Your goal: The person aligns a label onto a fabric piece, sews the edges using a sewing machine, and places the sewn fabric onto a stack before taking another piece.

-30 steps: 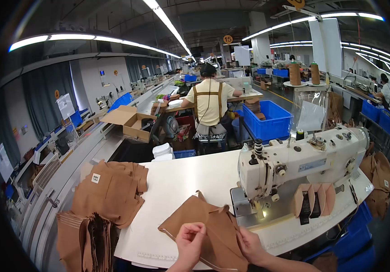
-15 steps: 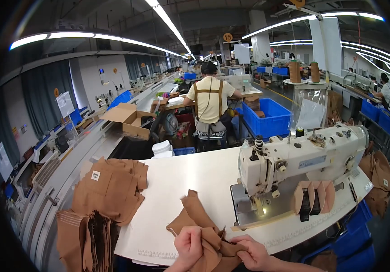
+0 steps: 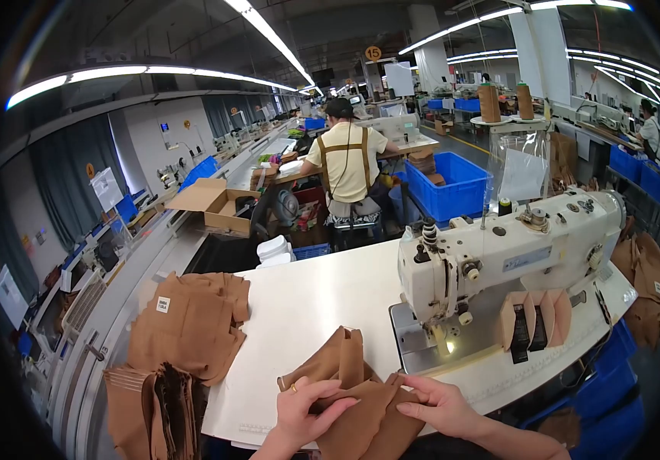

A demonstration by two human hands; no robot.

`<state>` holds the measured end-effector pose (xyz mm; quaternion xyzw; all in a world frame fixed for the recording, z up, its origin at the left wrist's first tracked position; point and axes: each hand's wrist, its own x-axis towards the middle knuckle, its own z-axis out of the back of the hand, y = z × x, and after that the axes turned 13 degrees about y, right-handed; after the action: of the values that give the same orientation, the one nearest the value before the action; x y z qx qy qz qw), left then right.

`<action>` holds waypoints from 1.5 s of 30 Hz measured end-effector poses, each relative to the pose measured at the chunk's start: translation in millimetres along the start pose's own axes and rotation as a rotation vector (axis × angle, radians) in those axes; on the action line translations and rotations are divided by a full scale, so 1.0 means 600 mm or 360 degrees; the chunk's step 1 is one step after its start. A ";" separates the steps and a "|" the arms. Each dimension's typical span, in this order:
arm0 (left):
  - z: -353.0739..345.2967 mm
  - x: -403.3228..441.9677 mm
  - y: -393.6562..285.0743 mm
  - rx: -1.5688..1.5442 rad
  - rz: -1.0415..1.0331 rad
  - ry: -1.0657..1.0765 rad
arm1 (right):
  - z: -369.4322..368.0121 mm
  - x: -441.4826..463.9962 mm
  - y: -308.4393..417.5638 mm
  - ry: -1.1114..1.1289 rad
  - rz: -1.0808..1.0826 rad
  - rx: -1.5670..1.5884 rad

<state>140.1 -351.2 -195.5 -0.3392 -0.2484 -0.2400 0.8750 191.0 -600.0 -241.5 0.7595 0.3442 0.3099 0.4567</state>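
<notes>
A brown fabric piece (image 3: 372,414) is held over the near edge of the white sewing table, partly folded, with one corner standing up at the back. My left hand (image 3: 304,412), a ring on one finger, grips its left side between thumb and fingers. At the upper right edge, my right hand (image 3: 441,405) pinches the cloth between thumb and fingertips. Ahead and to the right stands a white sewing machine (image 3: 510,249), its lit needle area apart from the fabric.
A stack of brown pieces with a white label (image 3: 188,318) lies left, with folded brown pieces (image 3: 153,410) nearer me. A pink divided holder with black strips (image 3: 537,326) stands by the machine. Beyond, a seated person (image 3: 347,165) works near a blue bin (image 3: 449,188).
The fabric has been opened out from a bunched shape into a flatter one. My left hand has gone from a fist to a thumb-and-finger hold; the view shifted slightly.
</notes>
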 end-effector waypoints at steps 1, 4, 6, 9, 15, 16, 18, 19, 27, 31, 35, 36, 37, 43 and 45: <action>0.001 -0.004 0.004 -0.0103 0.0110 0.0017 | -0.004 0.000 0.001 -0.0034 0.0001 -0.0018; 0.007 -0.019 0.014 -0.0336 0.0378 0.0070 | -0.006 -0.002 -0.028 -0.0171 0.0042 -0.0279; 0.016 -0.022 0.002 -0.0402 0.0464 0.0127 | -0.005 -0.003 -0.040 -0.0210 0.0032 -0.0467; 0.031 -0.005 -0.017 -0.0250 0.0343 0.0197 | -0.007 -0.003 -0.042 -0.0186 -0.0038 -0.0473; 0.053 -0.008 -0.009 -0.0177 0.0632 0.0402 | -0.003 0.000 -0.051 -0.0045 -0.0108 -0.0524; 0.056 -0.009 -0.013 -0.0246 0.0694 0.0433 | -0.007 -0.001 -0.042 -0.0033 -0.0124 -0.0537; 0.058 -0.010 -0.021 -0.0390 0.0816 0.0494 | -0.015 -0.002 -0.030 -0.0032 -0.0205 -0.0508; 0.059 -0.011 -0.021 -0.0385 0.0829 0.0492 | -0.018 -0.003 -0.025 -0.0043 -0.0270 -0.0467; 0.075 -0.017 -0.019 -0.0318 0.0843 0.0541 | -0.025 0.002 -0.031 0.0050 -0.0313 -0.0185; 0.099 0.009 -0.016 0.0000 0.0747 0.0621 | -0.051 0.018 -0.050 -0.0044 -0.0122 -0.0605; 0.115 0.047 -0.012 0.0805 0.0387 0.0791 | -0.077 0.072 -0.097 -0.0037 -0.0186 -0.0358; 0.110 0.058 -0.015 0.1062 0.0312 0.0839 | -0.085 0.083 -0.101 -0.0052 -0.0103 -0.0360; 0.100 0.064 -0.018 0.1313 0.0231 0.0888 | -0.089 0.085 -0.094 0.0017 -0.0224 -0.0328; -0.063 0.097 0.051 0.1331 -0.0060 0.0562 | -0.044 0.056 -0.096 -0.0071 -0.0363 0.0501; -0.126 0.104 0.087 0.1029 -0.0182 0.0516 | -0.012 0.035 -0.067 -0.0200 -0.0471 0.0650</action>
<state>238.6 -386.6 -231.5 0.0119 -0.1883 -0.2483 0.9501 187.5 -565.8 -272.0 0.7951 0.4780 0.1161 0.3547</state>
